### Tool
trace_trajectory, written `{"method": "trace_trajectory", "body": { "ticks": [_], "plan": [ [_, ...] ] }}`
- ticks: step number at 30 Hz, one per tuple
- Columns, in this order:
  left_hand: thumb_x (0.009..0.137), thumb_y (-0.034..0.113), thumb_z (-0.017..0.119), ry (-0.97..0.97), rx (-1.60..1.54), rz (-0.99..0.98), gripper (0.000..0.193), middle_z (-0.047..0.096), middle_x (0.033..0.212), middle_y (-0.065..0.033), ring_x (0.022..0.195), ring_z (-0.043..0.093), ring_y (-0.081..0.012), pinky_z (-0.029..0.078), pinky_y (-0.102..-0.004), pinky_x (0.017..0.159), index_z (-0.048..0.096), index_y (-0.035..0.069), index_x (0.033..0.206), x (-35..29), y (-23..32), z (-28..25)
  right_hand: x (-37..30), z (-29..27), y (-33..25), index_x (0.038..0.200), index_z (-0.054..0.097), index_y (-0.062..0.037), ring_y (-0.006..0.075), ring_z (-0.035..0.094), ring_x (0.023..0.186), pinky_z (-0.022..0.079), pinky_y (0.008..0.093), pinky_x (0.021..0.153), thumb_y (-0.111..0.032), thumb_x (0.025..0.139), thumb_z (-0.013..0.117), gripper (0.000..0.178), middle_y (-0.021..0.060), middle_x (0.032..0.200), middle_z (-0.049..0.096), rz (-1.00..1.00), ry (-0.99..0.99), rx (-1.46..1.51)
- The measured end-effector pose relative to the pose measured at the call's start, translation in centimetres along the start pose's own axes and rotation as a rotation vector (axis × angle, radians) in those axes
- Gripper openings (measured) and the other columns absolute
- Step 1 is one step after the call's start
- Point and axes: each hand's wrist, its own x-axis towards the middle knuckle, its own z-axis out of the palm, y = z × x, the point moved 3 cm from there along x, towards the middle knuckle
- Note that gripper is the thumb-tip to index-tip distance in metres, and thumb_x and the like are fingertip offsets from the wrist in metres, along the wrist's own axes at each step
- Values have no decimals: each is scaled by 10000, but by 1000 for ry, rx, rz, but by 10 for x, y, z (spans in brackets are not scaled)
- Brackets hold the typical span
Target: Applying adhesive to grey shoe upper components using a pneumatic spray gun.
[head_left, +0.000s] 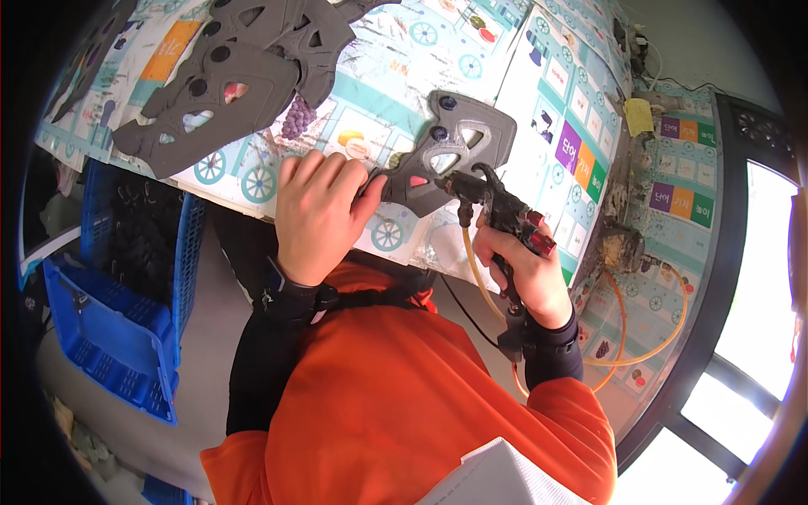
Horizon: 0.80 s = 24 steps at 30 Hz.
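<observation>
A dark grey moulded piece (pixel 497 128) with cut-out openings and dark round spots lies near the front edge of the table. The thumb and curled fingers of my left hand (pixel 320 220) close on its left end, though the fingertips are partly hidden. In my right hand (pixel 532 273) is a black spray gun (pixel 503 210) with red knobs, its handle wrapped by the fingers. The nozzle points left, just above the piece's lower right edge. A yellowish hose (pixel 471 257) hangs from the gun.
More grey moulded pieces (pixel 252 84) lie overlapped at the table's far left. Printed sheets with pictures cover the table (pixel 383 93). Blue plastic crates (pixel 118 337) stand below at left. Orange and yellow hoses (pixel 683 295) loop at right beside a dark-framed window (pixel 715 370).
</observation>
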Motion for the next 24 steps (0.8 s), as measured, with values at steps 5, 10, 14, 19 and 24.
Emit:
{"method": "trace_trajectory", "body": {
  "ticks": [5, 10, 14, 19, 24],
  "plan": [
    [795, 160, 777, 54, -33, -2, 287, 476, 667, -6, 666, 471, -223, 334, -359, 673, 505, 107, 720, 1, 1, 1, -7, -5, 10, 792, 559, 17, 69, 428, 467, 303, 239, 448, -50, 886, 536, 117, 43, 675, 531, 107, 78, -45],
    [801, 168, 773, 52, -43, 22, 283, 480, 666, -7, 667, 473, -223, 334, -360, 673, 510, 107, 719, 2, 2, 0, -11, -2, 11, 824, 559, 17, 69, 423, 465, 296, 239, 444, -55, 885, 536, 98, 43, 672, 531, 53, 47, 21],
    [800, 171, 773, 64, -28, 8, 275, 486, 669, -7, 670, 478, -223, 337, -360, 673, 517, 106, 721, 1, 1, 0, -7, 3, 10, 861, 563, 24, 70, 420, 465, 295, 238, 443, -54, 885, 531, 88, 42, 688, 539, 96, 62, 4],
    [818, 191, 747, 8, -15, 14, 216, 537, 714, -10, 723, 506, -215, 355, -360, 696, 558, 104, 760, -1, 0, -1, -2, 10, 1, 950, 591, -17, 42, 439, 573, 310, 216, 514, -20, 883, 613, 71, -27, 671, 506, 18, -31, -4],
    [818, 188, 745, 22, -15, -1, 215, 536, 716, -11, 727, 505, -215, 354, -360, 696, 556, 104, 760, -2, -1, -1, -4, 14, 4, 978, 599, -10, 47, 464, 621, 338, 212, 556, -14, 886, 615, 94, -30, 684, 503, 134, -40, 38]
  ]
}}
